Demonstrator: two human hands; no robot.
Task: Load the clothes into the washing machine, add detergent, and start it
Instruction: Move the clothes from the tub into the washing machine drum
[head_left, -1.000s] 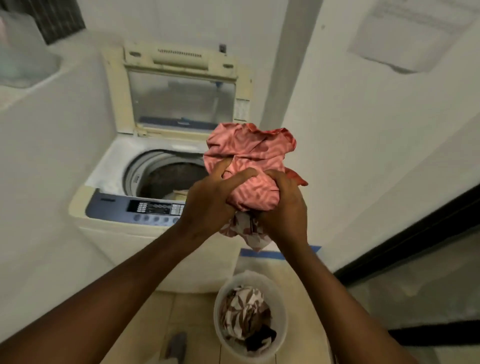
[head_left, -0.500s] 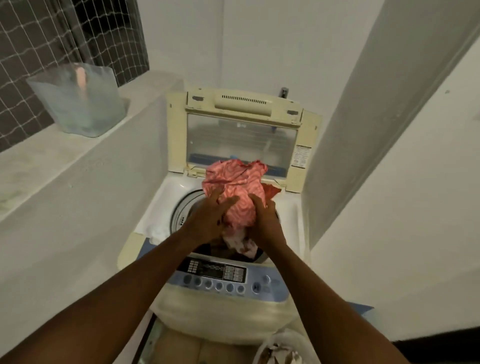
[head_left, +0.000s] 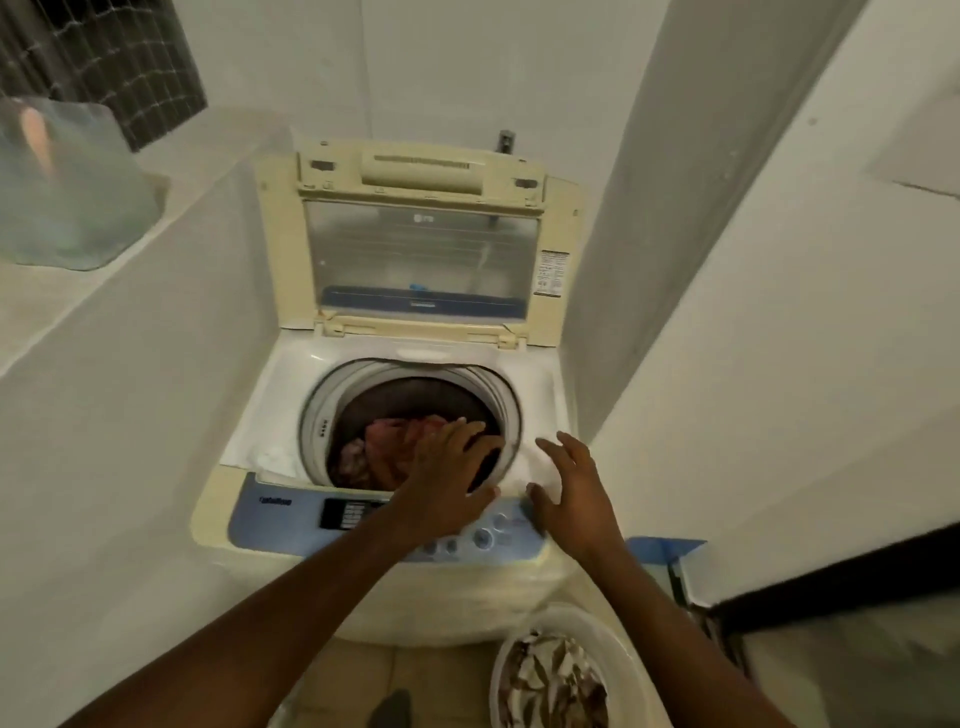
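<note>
pink clothes (head_left: 400, 441) dropped into drum, hands (head_left: 447, 483) empty

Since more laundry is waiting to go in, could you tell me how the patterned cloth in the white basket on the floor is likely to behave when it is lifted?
The patterned cloth lies crumpled in folds in the white basket, so it will probably be floppy and drape from the hand. It looks like thin fabric, so likely light. Parts may trail or snag on the rim.
</note>
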